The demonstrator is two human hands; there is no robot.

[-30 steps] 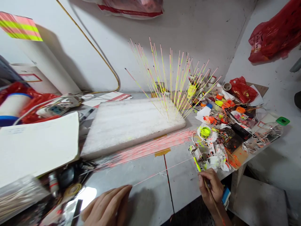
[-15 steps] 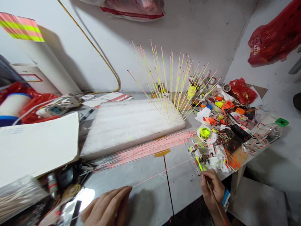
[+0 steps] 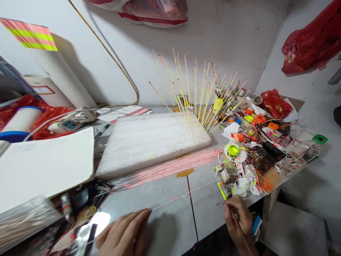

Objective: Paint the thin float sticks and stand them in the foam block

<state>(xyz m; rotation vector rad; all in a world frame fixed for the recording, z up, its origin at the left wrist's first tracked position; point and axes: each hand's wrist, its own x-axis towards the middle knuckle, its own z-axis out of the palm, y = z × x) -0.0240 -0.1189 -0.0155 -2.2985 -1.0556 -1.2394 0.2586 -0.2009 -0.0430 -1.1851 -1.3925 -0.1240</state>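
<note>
Looks like a painting step. Left hand pinches a thin pink-and-white rod slanting over the grey tabletop; right hand grips a slender, yellow-tipped wooden paintbrush, its tip just beside the rod's far end, contact can't tell. Next stroke likely calls for a steady rod and light brush pressure. Containers: small round open pot, fluorescent yellow paint inside; clear plastic bag, pale wooden sticks inside; green-capped clear plastic bottle, contents unclear.
</note>
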